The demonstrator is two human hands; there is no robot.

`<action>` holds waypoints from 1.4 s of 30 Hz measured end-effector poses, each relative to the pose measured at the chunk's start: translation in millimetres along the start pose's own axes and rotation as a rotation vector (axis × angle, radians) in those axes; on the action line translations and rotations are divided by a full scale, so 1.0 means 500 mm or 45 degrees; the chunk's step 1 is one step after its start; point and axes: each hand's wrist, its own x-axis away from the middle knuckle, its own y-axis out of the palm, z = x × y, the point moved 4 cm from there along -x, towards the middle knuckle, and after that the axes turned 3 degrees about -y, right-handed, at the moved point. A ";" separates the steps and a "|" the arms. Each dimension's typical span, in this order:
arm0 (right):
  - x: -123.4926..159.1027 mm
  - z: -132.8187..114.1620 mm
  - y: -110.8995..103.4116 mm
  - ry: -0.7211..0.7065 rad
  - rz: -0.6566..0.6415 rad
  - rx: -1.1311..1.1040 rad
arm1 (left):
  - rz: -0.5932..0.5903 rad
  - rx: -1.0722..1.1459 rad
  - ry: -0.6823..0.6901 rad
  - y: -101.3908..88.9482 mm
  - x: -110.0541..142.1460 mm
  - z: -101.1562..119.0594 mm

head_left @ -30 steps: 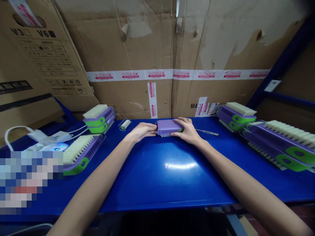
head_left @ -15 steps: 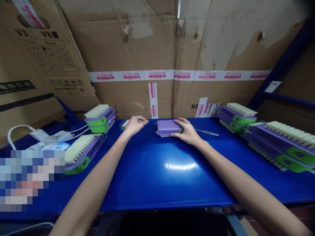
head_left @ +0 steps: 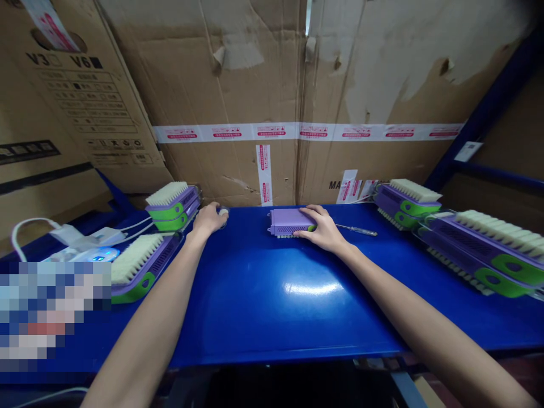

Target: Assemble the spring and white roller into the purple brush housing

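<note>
In the head view my right hand is closed round the right end of a purple brush with green trim. The brush lies bristles down near the back of the table. At the left my left hand has its fingers round a small clear plastic case with a whitish piece at it. Most of that case is hidden by the hand. A screwdriver with a clear handle lies just right of my right hand.
Similar brushes stand stacked at the left and at the right. One more brush lies bristles up beside my left forearm. A white power strip with cables is further left. Cardboard walls off the back of the blue table.
My left hand has moved left and come down onto the small clear case. My right hand stays on the purple brush, which has not visibly moved.
</note>
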 end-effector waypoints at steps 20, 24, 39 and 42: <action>0.000 -0.004 -0.003 -0.026 -0.001 -0.018 | -0.385 1.393 -0.088 -0.023 0.014 0.032; 0.000 -0.002 -0.001 -0.023 -0.009 -0.012 | 0.120 0.375 -0.061 -0.039 0.009 0.014; -0.001 -0.004 -0.007 -0.042 -0.047 0.037 | 0.214 0.134 0.151 -0.053 0.060 0.085; 0.003 -0.016 -0.007 -0.120 0.013 0.101 | -0.068 0.668 0.148 -0.014 0.072 0.120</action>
